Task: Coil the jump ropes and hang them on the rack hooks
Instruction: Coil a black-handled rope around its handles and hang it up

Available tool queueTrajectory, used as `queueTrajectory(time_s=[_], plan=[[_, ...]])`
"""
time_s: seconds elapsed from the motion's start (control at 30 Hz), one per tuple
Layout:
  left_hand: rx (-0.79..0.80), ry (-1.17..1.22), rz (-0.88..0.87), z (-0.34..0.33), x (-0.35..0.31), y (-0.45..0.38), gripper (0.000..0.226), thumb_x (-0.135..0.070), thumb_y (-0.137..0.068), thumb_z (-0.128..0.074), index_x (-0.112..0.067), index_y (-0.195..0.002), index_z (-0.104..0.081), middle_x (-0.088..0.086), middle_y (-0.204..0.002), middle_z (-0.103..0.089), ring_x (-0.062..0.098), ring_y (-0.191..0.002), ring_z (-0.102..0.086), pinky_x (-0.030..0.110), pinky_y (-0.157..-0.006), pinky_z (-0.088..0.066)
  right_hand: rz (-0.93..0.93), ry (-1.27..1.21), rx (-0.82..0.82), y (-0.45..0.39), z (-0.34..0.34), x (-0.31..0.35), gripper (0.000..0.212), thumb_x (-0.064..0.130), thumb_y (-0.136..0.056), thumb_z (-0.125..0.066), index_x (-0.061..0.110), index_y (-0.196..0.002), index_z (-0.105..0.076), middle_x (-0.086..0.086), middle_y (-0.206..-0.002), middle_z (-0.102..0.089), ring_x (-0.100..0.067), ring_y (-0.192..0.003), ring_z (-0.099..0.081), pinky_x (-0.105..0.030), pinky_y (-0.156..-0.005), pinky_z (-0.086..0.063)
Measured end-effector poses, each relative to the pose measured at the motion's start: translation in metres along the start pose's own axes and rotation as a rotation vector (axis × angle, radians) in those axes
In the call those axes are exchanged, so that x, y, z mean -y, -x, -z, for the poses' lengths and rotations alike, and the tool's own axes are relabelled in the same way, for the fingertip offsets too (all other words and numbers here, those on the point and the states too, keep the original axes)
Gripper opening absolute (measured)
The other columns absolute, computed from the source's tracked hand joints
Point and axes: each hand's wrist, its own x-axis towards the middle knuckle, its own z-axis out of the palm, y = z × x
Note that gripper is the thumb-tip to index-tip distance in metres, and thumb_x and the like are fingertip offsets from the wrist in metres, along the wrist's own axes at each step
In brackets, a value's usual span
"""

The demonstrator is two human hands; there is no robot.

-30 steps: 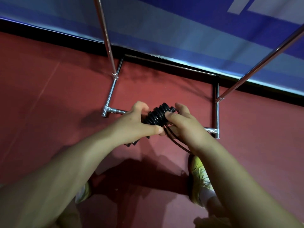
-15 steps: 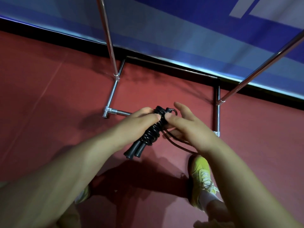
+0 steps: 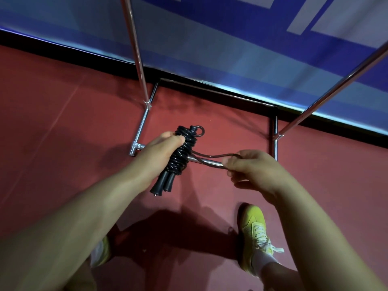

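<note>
Standing on red floor: yellow shoe under the right forearm, second shoe partly hidden under the left. Left hand clenched around the black jump rope bundle, thumb pressed on the wraps near the top. Bundle tilted; two handle ends stick out below the hand, a small loop shows at the top. Right hand pinches a free loop of cord that runs out sideways from the bundle, fingers curled on it. Behind the hands, chrome rack base rests on the floor, with two uprights rising. Beyond, blue wall banner with black strip at floor level.
</note>
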Motion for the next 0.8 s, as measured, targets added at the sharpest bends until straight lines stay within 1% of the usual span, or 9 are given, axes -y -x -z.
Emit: queueTrajectory(time_s=[0.13, 0.27, 0.33, 0.47, 0.53, 0.6, 0.67, 0.7, 0.8], plan=[[-0.041, 0.034, 0.012, 0.001, 0.001, 0.0, 0.011, -0.023, -0.091, -0.056, -0.025, -0.087, -0.067, -0.005, -0.066, -0.067, 0.014, -0.062, -0.064, 0.032, -0.064, -0.051, 0.248, -0.126, -0.106, -0.001, -0.003, 0.002, 0.022, 0.023, -0.081, -0.071, 0.019, -0.067, -0.054, 0.004, -0.065, -0.05, -0.014, -0.07, -0.045, -0.027, -0.07, -0.039], [-0.004, 0.004, 0.056, -0.001, 0.003, 0.003, 0.01, -0.023, -0.088, -0.06, -0.017, -0.087, -0.067, -0.001, -0.066, -0.068, 0.016, -0.06, -0.064, 0.03, -0.06, -0.05, 0.407, -0.215, -0.024, 0.002, -0.017, 0.004, 0.024, 0.001, -0.086, -0.064, 0.016, -0.074, -0.051, -0.003, -0.087, -0.063, -0.008, -0.085, -0.053, -0.019, -0.076, -0.041], [0.036, 0.008, 0.104, 0.001, 0.003, 0.004, 0.011, -0.023, -0.083, -0.066, -0.012, -0.084, -0.066, 0.002, -0.064, -0.068, 0.017, -0.059, -0.064, 0.029, -0.059, -0.049, 0.46, -0.155, 0.033, 0.001, -0.022, 0.002, 0.019, 0.006, -0.081, -0.065, 0.018, -0.075, -0.051, -0.011, -0.089, -0.063, -0.011, -0.088, -0.053, -0.025, -0.08, -0.041], [0.09, 0.05, 0.201, 0.002, 0.001, 0.008, 0.008, -0.017, -0.086, -0.062, -0.009, -0.082, -0.063, -0.001, -0.058, -0.066, 0.011, -0.049, -0.063, 0.022, -0.05, -0.048, 0.528, -0.08, 0.118, 0.0, -0.021, -0.002, 0.012, 0.01, -0.075, -0.061, 0.019, -0.075, -0.053, 0.007, -0.099, -0.067, -0.007, -0.098, -0.059, -0.023, -0.088, -0.044], [0.109, 0.092, 0.244, 0.001, -0.005, 0.011, 0.009, -0.019, -0.082, -0.063, -0.01, -0.083, -0.065, -0.001, -0.06, -0.066, 0.009, -0.049, -0.062, 0.018, -0.047, -0.048, 0.551, -0.087, 0.137, 0.001, -0.019, -0.002, 0.014, 0.008, -0.074, -0.062, 0.019, -0.075, -0.054, 0.007, -0.101, -0.066, -0.006, -0.101, -0.06, -0.024, -0.087, -0.046], [0.145, 0.174, 0.291, 0.001, -0.009, 0.013, 0.02, -0.025, -0.068, -0.066, -0.013, -0.083, -0.067, 0.001, -0.066, -0.066, 0.011, -0.058, -0.064, 0.024, -0.059, -0.054, 0.573, -0.09, 0.145, 0.003, -0.019, -0.001, 0.016, 0.006, -0.073, -0.062, 0.02, -0.076, -0.055, 0.007, -0.099, -0.064, -0.006, -0.097, -0.058, -0.023, -0.082, -0.046], [0.181, 0.286, 0.351, 0.0, -0.009, 0.016, 0.033, -0.028, -0.059, -0.065, -0.013, -0.089, -0.067, 0.005, -0.08, -0.066, 0.019, -0.075, -0.064, 0.044, -0.075, -0.057, 0.599, -0.092, 0.15, 0.004, -0.02, -0.001, 0.02, 0.006, -0.073, -0.063, 0.023, -0.078, -0.056, 0.009, -0.091, -0.062, -0.007, -0.088, -0.056, -0.025, -0.078, -0.044], [0.224, 0.33, 0.374, -0.001, -0.01, 0.018, 0.036, -0.028, -0.06, -0.063, -0.013, -0.092, -0.067, 0.006, -0.084, -0.068, 0.024, -0.08, -0.066, 0.048, -0.076, -0.056, 0.611, -0.107, 0.153, 0.005, -0.021, 0.0, 0.022, 0.006, -0.073, -0.064, 0.026, -0.079, -0.057, 0.009, -0.087, -0.062, -0.008, -0.085, -0.055, -0.026, -0.078, -0.043], [0.329, 0.377, 0.394, -0.004, -0.012, 0.023, 0.037, -0.029, -0.065, -0.058, -0.014, -0.098, -0.065, 0.007, -0.082, -0.072, 0.027, -0.072, -0.071, 0.032, -0.054, -0.057, 0.644, -0.088, 0.141, 0.008, -0.021, 0.003, 0.024, 0.01, -0.074, -0.067, 0.033, -0.082, -0.062, 0.01, -0.089, -0.066, -0.008, -0.087, -0.059, -0.028, -0.083, -0.046]])
